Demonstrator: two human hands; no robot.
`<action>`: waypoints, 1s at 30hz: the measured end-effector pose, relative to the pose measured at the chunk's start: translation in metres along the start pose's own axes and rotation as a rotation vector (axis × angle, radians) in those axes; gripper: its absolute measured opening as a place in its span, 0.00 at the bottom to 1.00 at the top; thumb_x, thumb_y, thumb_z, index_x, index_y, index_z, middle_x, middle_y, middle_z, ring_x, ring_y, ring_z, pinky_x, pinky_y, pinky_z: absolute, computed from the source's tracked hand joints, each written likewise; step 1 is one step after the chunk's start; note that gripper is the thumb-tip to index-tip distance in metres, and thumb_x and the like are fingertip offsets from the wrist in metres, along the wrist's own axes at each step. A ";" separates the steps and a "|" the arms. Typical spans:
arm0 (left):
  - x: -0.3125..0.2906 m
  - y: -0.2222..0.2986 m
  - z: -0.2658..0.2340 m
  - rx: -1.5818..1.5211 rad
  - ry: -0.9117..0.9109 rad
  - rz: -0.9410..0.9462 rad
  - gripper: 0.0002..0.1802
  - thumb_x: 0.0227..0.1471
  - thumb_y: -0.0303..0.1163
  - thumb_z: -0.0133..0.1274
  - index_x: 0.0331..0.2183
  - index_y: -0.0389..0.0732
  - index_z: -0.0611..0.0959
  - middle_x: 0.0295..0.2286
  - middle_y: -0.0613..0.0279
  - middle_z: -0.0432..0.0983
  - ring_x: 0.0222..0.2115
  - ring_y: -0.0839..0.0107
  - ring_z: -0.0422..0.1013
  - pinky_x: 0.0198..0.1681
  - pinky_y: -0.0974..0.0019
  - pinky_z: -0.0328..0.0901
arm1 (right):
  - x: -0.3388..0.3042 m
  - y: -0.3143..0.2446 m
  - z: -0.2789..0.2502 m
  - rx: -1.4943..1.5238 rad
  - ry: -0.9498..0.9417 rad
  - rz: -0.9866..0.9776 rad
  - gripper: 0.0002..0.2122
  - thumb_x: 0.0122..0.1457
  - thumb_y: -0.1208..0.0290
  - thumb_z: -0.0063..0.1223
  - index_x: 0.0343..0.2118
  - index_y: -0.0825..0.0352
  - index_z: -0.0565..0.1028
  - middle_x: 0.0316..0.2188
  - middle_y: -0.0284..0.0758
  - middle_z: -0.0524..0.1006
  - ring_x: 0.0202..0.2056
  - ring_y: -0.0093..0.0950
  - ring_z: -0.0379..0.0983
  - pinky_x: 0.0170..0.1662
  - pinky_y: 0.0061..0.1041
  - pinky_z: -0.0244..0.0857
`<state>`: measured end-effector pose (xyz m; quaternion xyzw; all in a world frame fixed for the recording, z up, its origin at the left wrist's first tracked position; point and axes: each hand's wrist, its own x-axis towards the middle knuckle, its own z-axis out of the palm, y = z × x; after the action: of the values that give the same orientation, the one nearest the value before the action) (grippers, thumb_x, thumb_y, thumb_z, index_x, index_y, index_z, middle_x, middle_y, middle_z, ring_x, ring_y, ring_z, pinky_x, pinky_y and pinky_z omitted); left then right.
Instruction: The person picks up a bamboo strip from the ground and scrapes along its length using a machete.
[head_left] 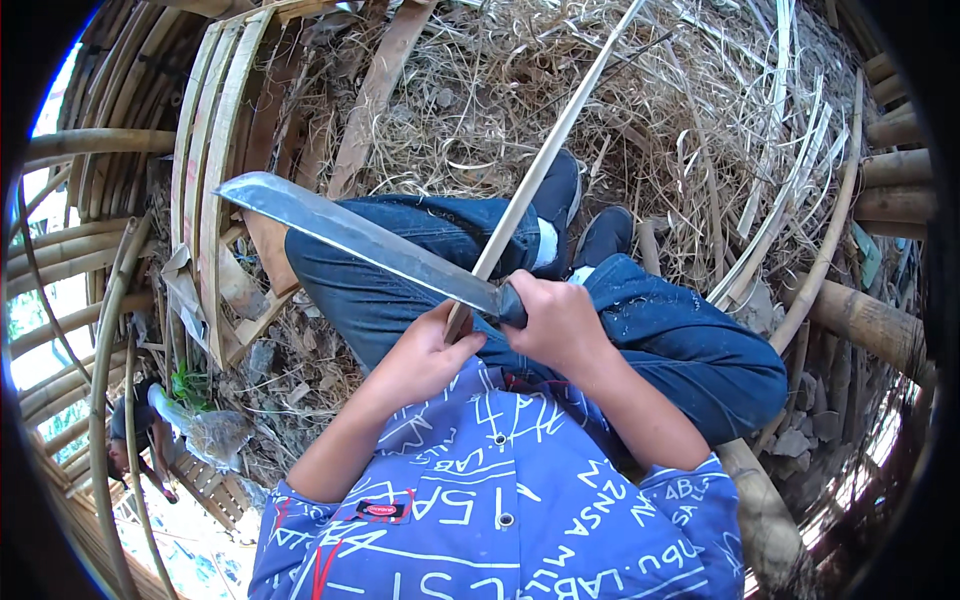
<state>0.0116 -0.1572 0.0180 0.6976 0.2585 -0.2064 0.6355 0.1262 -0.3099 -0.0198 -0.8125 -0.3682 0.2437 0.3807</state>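
Note:
A machete (370, 242) with a broad grey blade and a dark handle is in my right hand (555, 322), whose fingers wrap round the handle. Its blade points to the far left, above my jeans. My left hand (425, 355) grips the near end of a long, pale bamboo strip (540, 165), which slants away to the upper right. Close to my hands, the blade crosses the strip and appears to touch it. How the left fingertips meet the strip is partly hidden.
Dry shavings (470, 110) cover the ground beyond my crossed legs. Wooden slats (215, 150) stand at the left, and thick bamboo poles (865, 325) at the right. Long split strips (775, 220) lie at the far right. Another person (140, 430) is bent over outside the bamboo wall.

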 end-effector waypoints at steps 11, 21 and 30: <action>-0.011 0.019 -0.005 0.062 0.010 -0.037 0.09 0.49 0.24 0.54 0.29 0.39 0.68 0.22 0.71 0.61 0.24 0.81 0.57 0.25 0.73 0.57 | 0.016 0.031 -0.023 -0.256 0.083 -0.006 0.11 0.39 0.71 0.60 0.24 0.65 0.68 0.19 0.41 0.76 0.23 0.42 0.75 0.26 0.40 0.68; -0.018 0.015 -0.010 -0.013 0.008 -0.056 0.09 0.50 0.24 0.54 0.29 0.39 0.69 0.21 0.72 0.60 0.22 0.84 0.57 0.23 0.76 0.55 | 0.028 0.037 -0.027 -0.386 0.088 -0.095 0.14 0.35 0.71 0.62 0.26 0.64 0.69 0.21 0.40 0.76 0.25 0.39 0.76 0.27 0.37 0.68; -0.065 0.006 -0.031 0.016 -0.074 -0.128 0.09 0.51 0.25 0.55 0.30 0.40 0.69 0.22 0.73 0.62 0.23 0.84 0.58 0.25 0.75 0.56 | 0.039 0.163 -0.125 -0.585 0.328 0.482 0.07 0.49 0.70 0.53 0.27 0.69 0.74 0.24 0.50 0.77 0.30 0.47 0.76 0.35 0.44 0.70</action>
<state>-0.0367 -0.1336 0.0654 0.6766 0.2773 -0.2744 0.6246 0.3019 -0.4056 -0.0806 -0.9775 -0.1556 0.0781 0.1195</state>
